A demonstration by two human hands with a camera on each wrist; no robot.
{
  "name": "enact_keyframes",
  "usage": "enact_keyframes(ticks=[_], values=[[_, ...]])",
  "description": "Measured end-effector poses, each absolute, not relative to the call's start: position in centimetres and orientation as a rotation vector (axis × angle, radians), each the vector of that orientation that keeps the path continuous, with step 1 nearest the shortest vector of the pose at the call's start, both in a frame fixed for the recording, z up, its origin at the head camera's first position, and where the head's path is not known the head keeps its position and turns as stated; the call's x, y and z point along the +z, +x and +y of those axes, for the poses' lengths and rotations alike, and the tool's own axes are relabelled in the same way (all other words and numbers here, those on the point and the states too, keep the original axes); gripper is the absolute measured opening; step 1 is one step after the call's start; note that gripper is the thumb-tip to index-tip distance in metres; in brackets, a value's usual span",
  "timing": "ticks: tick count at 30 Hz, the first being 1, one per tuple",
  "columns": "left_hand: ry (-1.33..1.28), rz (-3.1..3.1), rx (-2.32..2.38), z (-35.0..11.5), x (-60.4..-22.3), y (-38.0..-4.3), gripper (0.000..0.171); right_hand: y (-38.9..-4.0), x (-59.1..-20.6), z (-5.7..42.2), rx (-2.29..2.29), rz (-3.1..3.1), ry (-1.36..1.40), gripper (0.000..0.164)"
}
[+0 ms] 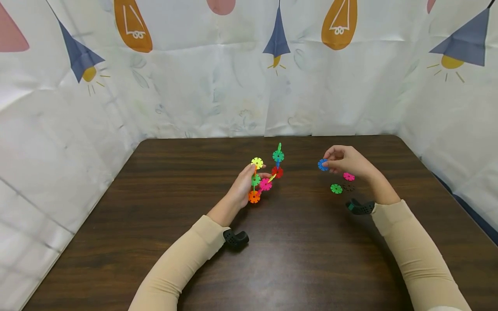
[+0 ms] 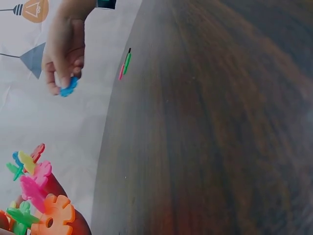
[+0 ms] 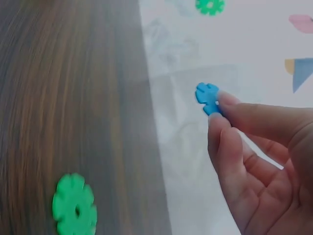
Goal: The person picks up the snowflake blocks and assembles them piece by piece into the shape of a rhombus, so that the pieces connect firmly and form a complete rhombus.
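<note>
My left hand (image 1: 242,186) holds a chain of interlocked plastic snowflake discs in several colours. Its yellow disc (image 1: 257,163) is by the thumb, an orange disc (image 2: 55,216) sits low near the palm, and a pink disc (image 1: 266,184) links towards a red disc (image 1: 277,172). Above these stands a teal-green disc (image 1: 278,156), at the chain's far end. Between thumb and fingertips, my right hand (image 1: 348,160) pinches a single blue snowflake disc (image 3: 208,98) raised off the table, apart from the chain.
Near my right hand, a green disc (image 1: 336,188), a pink disc (image 1: 349,176) and a dark disc (image 1: 349,188) lie loose on the brown wooden table (image 1: 295,259). A patterned white cloth (image 1: 218,95) hangs behind the table. Each wrist wears a black band.
</note>
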State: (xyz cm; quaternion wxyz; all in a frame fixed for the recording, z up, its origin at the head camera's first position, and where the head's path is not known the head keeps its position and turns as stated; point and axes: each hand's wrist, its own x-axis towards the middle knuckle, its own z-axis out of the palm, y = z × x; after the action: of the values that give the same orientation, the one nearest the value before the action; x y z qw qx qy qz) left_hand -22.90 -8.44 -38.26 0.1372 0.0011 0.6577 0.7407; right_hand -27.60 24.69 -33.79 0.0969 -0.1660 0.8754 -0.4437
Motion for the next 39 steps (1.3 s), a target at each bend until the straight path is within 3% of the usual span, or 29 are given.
enact_keyframes(ticks=[21,39], values=[[0.061,1.877,1.988,-8.1,-38.3,-22.5,0.048,-27.3,-32.6,16.8,-1.778,2.372,-0.707,0.018],[0.097,1.901,1.903,-8.1,-38.3,-22.4,0.046,-27.7,-33.9,13.0,-1.655,2.417,-0.815,0.014]])
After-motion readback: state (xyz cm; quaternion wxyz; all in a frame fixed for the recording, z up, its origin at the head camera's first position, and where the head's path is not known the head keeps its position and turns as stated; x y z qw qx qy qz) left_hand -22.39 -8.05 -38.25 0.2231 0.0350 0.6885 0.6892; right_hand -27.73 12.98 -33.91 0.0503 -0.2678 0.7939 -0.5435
